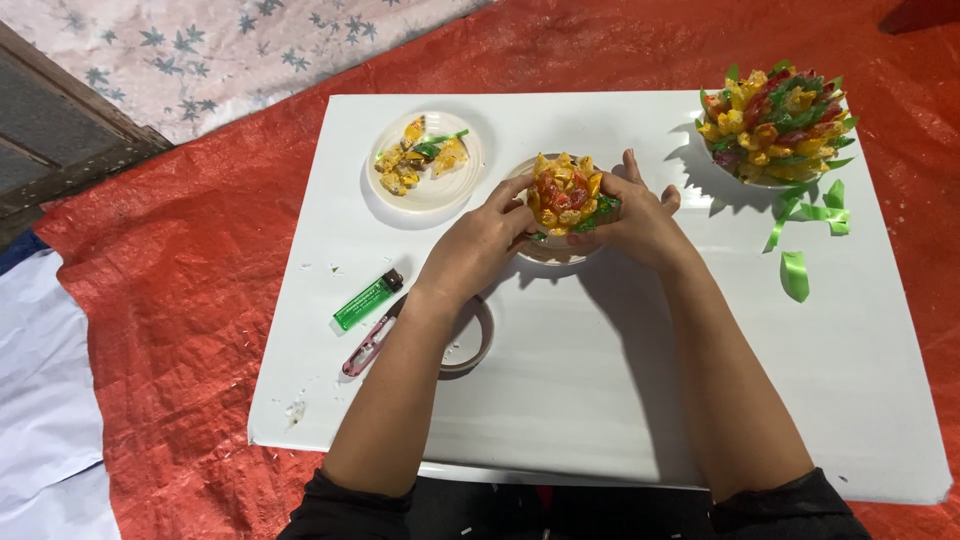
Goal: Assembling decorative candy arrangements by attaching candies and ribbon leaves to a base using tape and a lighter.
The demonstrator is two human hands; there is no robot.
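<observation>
A small candy flower [566, 194] of yellow and red wrapped pieces with a bit of green at its edge is sitting near the middle of the white table [600, 400], over a white dish [552, 252] that is mostly hidden beneath it. Both hands are closing around it: the left hand [478, 250] is gripping it from 9 o'clock, thumb and fingertips pressing on its rim, and the right hand [640, 215] is cupping it from 3 o'clock, fingers curling over its far side.

At 10 o'clock from the flower a white plate [425, 165] is holding a few loose yellow candies [410, 160] and a green strip. At 2 o'clock a bigger flower [775, 120] in yellow, red and green is standing, well apart from the hands. Green ribbon scraps [810, 225] are lying just below it, at about 3 o'clock from the hands.

At 8 o'clock, beside the left forearm, a green lighter [368, 300] and pink snips [368, 345] are lying near each other. A tape roll [470, 345] is resting under that forearm, partly hidden.

The table is standing on an orange tarp [180, 300].
</observation>
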